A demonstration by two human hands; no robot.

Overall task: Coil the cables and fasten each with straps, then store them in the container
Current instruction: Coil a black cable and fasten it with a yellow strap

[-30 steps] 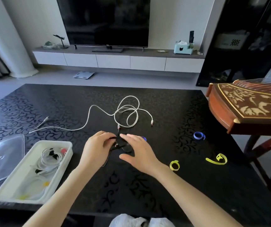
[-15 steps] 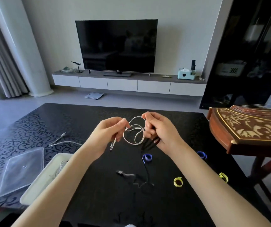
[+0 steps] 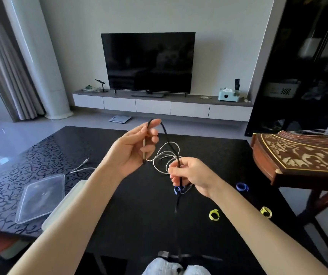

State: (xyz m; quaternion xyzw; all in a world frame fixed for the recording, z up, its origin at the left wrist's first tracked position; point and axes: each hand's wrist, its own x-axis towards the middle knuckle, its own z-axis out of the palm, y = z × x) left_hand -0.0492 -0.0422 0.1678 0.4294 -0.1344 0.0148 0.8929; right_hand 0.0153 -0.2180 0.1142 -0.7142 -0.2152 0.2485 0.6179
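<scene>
Two hands hold black cable (image 3: 166, 135): left hand (image 3: 131, 151) pinches top bend, thumb to forefinger; right hand (image 3: 193, 173), at 4 o'clock, pinches lower run.

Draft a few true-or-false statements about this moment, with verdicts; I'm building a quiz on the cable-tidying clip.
1. Both the left hand and the right hand hold the black cable. True.
2. The clear lid is closed on the container. False: it lies on the table beside the container.
3. Two yellow straps lie on the table. True.
4. The television shows a bright picture. False: its screen is dark.
</scene>
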